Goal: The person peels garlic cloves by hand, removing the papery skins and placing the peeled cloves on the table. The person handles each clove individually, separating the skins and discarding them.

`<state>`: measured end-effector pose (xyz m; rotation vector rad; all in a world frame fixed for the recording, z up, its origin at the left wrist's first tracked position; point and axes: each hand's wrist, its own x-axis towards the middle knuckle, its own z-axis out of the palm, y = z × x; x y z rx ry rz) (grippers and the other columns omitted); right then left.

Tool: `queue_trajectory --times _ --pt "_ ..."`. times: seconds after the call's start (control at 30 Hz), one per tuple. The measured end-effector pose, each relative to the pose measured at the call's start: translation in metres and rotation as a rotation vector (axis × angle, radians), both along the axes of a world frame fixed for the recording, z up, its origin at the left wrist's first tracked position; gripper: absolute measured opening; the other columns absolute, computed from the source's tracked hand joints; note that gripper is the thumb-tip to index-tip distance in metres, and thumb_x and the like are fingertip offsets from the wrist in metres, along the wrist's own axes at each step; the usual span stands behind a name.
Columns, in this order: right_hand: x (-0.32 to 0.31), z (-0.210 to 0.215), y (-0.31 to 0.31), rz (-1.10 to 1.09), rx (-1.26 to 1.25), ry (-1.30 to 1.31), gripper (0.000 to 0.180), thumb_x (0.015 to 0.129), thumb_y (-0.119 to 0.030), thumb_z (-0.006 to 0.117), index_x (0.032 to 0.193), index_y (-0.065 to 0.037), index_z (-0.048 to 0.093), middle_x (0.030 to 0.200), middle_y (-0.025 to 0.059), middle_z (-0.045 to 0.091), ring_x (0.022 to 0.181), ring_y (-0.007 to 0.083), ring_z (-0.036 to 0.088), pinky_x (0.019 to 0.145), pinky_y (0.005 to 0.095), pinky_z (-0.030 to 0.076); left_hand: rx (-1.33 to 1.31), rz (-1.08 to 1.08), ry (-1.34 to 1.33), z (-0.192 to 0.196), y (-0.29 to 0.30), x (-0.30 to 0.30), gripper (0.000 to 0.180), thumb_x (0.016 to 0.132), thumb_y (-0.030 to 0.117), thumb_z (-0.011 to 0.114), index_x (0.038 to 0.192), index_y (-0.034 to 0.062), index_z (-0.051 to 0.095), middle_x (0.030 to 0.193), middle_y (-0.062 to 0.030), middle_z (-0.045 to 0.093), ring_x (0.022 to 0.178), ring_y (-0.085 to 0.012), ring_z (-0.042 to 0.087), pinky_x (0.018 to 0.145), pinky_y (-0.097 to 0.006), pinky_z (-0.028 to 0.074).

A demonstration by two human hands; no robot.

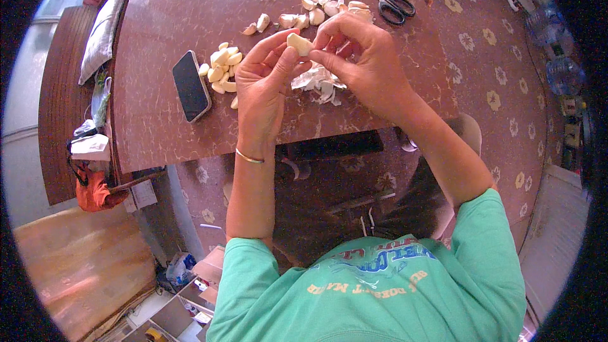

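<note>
In the head view both bare forearms rise from the near edge and meet above the reddish-brown marbled table [164, 126]. The left hand [263, 85], a thin gold bangle [249, 157] on its wrist, stands palm-inward with fingers curled and its thumb pressed up against a pale, cream-coloured garlic clove [299, 44]. The right hand [362, 57] comes in from the right, wrist bent, its fingertips closed on the same clove from the far and right sides, so the clove sits pinched between the two hands, lifted clear of the table. Just beneath the hands lies a heap of thin white papery garlic skins [322, 80]. Left of the left hand is a small pile of peeled cream cloves [223, 66], and beside that a black flat smartphone [190, 85]. Farther off lie scattered unpeeled cloves [316, 7] and black-handled scissors [387, 3] to the far right.
</note>
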<state>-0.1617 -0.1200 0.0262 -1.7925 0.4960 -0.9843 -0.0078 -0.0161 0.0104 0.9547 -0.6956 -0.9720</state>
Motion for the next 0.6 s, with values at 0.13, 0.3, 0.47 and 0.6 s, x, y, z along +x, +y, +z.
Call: queue_trajectory --times 0.13,0.3,0.47,0.6 --pt "0.0012 -0.0002 0.0009 0.002 0.002 -0.018 0.020 0.091 -0.020 0.080 0.092 -0.002 0.071 0.090 0.0079 0.073 0.077 0.0175 0.073 0.066 0.0313 0.058 0.000 0.006 0.007 -0.0014 -0.0002 0.0001 0.034 0.101 0.009 0.068 0.131 -0.0043 0.064 0.125 -0.0175 0.070 0.108 -0.0228 0.071 0.092 -0.034 0.063" --pt "0.0000 0.0043 0.0021 0.016 0.014 0.001 0.019 0.092 -0.020 0.079 0.094 -0.002 0.071 0.091 0.0080 0.074 0.079 0.0167 0.073 0.067 0.0311 0.057 0.007 -0.039 0.089 -0.0038 0.0020 0.0030 0.035 0.101 0.012 0.068 0.132 -0.0042 0.063 0.126 -0.0179 0.070 0.109 -0.0238 0.071 0.093 -0.034 0.063" --pt "-0.0003 0.0036 0.0020 0.019 0.025 -0.004 0.017 0.092 -0.017 0.079 0.095 -0.002 0.071 0.090 0.0079 0.074 0.080 0.0175 0.074 0.069 0.0320 0.059 0.002 -0.013 0.122 -0.0030 -0.0007 -0.0005 0.031 0.099 0.015 0.072 0.126 -0.0003 0.068 0.113 -0.0134 0.075 0.097 -0.0191 0.075 0.087 -0.034 0.064" --pt "-0.0001 0.0021 0.0021 0.032 0.027 -0.020 0.015 0.092 -0.014 0.078 0.095 -0.001 0.070 0.090 0.0085 0.074 0.080 0.0186 0.074 0.070 0.0329 0.060 -0.003 -0.028 0.132 -0.0039 -0.0006 -0.0001 0.030 0.100 0.015 0.071 0.125 -0.0005 0.068 0.112 -0.0131 0.075 0.096 -0.0189 0.075 0.085 -0.033 0.065"
